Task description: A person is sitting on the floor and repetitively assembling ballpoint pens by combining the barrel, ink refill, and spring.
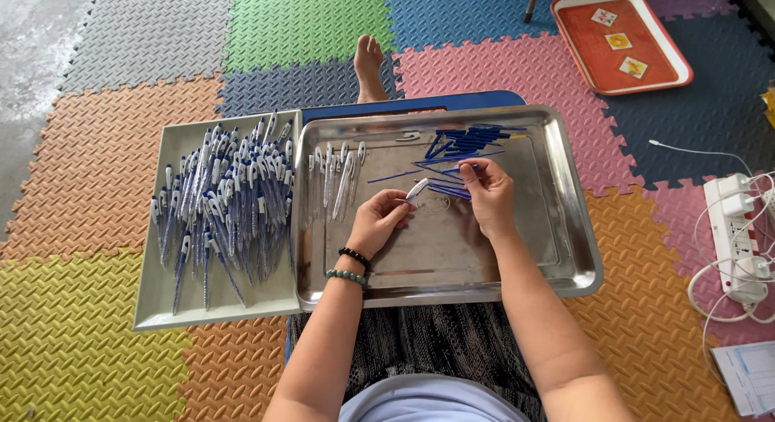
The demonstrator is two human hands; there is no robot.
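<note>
Fingers [401, 206] of the left hand [375, 222] are pinching a white pen barrel [416, 189] while the right hand [488, 194] is pinching a blue refill [460, 169] over the steel tray [565, 228], beside the white tray [153, 297] lying heaped with finished pens [226, 204].

A clear plastic pen barrel [417, 188] is held between the fingertips of the left hand [376, 222] above a shiny rectangular steel tray [565, 252], while a thin blue ink refill [460, 169] is pinched by the right hand [488, 194]. A loose heap of blue refills [464, 139] is seen at the tray's far side. Finished blue-and-white pens [222, 204] are piled in a pale grey plastic tray [157, 309] just beside it, on coloured foam floor mats [97, 172].
</note>
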